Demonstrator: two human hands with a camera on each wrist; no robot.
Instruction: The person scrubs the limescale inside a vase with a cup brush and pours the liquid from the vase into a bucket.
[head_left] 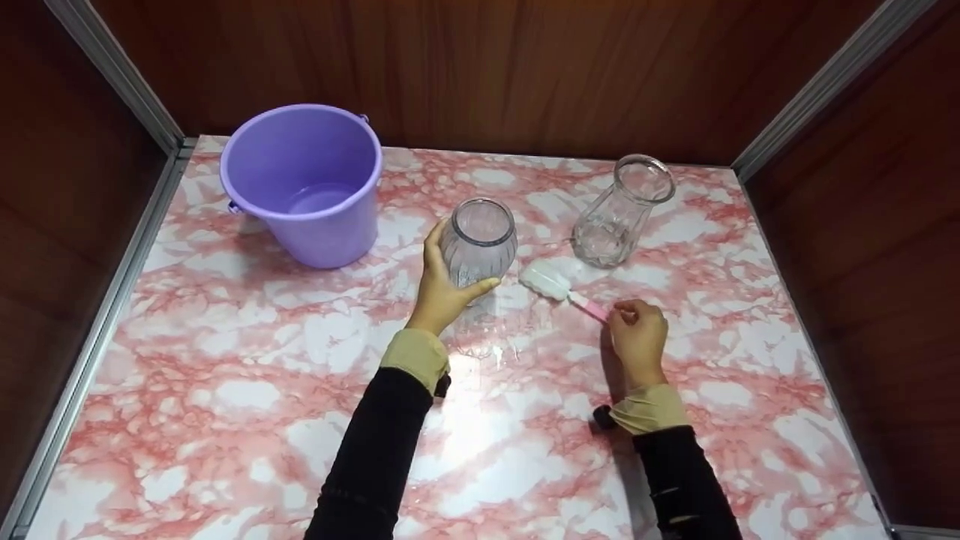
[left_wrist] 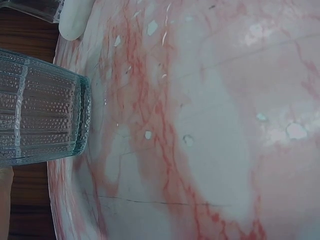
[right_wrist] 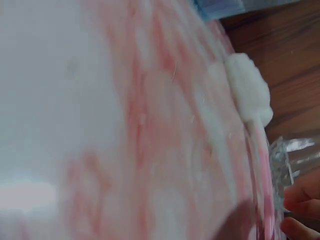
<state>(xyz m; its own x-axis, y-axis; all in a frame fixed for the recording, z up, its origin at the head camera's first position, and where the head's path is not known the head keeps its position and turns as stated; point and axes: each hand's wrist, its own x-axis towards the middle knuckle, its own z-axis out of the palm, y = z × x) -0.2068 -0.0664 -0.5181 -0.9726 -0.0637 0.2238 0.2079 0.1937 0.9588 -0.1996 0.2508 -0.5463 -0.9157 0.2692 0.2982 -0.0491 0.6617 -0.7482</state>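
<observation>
Fingers of the left hand (head_left: 444, 289) curved wide around a ribbed glass jar (head_left: 478, 264) above the marbled table (head_left: 240, 450); the right hand (head_left: 639, 336) pinched a pink-handled brush (head_left: 546, 280). Behind stood a purple bucket (head_left: 330, 234), its inner floor showing, and a clear vase (head_left: 609, 229) (what either glass held, I couldn't tell). The left wrist view caught the jar's dotted wall; the right, narrowly set fingertips beside the handle.

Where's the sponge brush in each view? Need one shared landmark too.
Head: sponge brush, right of centre, pink handle in the right hand.
Left wrist: near the top left corner, only its white head showing.
Right wrist: right side, white head above the pink handle.
Shared landmark: marbled tabletop.
</observation>
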